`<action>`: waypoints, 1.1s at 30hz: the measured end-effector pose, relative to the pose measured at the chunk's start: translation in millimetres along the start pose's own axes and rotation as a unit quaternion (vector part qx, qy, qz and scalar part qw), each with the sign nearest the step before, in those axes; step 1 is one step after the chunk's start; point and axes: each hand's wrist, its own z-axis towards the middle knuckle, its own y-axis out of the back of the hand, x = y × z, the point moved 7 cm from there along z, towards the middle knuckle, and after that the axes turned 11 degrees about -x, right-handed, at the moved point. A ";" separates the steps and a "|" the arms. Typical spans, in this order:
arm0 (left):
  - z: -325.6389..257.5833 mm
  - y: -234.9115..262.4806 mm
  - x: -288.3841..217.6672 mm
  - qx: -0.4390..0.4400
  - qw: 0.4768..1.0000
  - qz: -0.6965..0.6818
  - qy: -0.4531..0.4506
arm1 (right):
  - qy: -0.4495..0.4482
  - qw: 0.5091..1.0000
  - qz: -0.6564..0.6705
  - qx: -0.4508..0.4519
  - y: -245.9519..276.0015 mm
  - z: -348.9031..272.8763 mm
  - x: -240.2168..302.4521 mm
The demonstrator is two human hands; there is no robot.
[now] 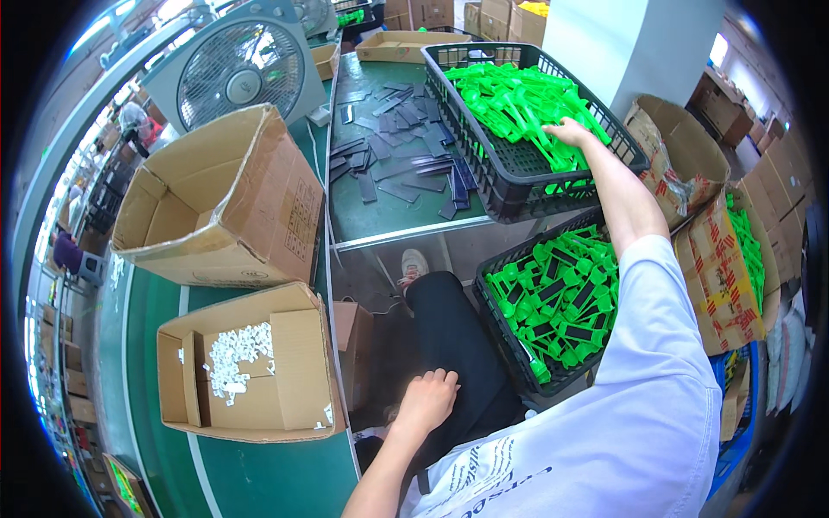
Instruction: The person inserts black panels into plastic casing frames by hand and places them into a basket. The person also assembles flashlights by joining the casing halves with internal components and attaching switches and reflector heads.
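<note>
My right hand [568, 131] reaches into a black plastic crate [535, 192] heaped with bright green plastic parts [509, 95], long and thin with wider ends. Its fingers look bent around one of these parts, though the hand itself partly hides them. Loosely curled, my left hand [429, 399] rests by my dark-trousered leg with nothing visible in it. Beside that leg, a second, lower black crate [494, 315] holds green parts [553, 293] with dark flat strips set on them. Many loose dark strips [406, 129] lie scattered on the green table [358, 220] left of the upper crate.
At the left stand an open cardboard box [276, 207] and a shallower one [298, 371] with small white pieces [237, 354]. A fan [243, 86] stands behind them. More cardboard boxes [678, 147] and a white pillar [622, 52] border the right side.
</note>
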 end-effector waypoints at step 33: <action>-18.7 -10.4 37.2 0.009 0.994 0.024 0.110 | 0.222 0.790 0.557 -0.131 72.8 -82.9 180.5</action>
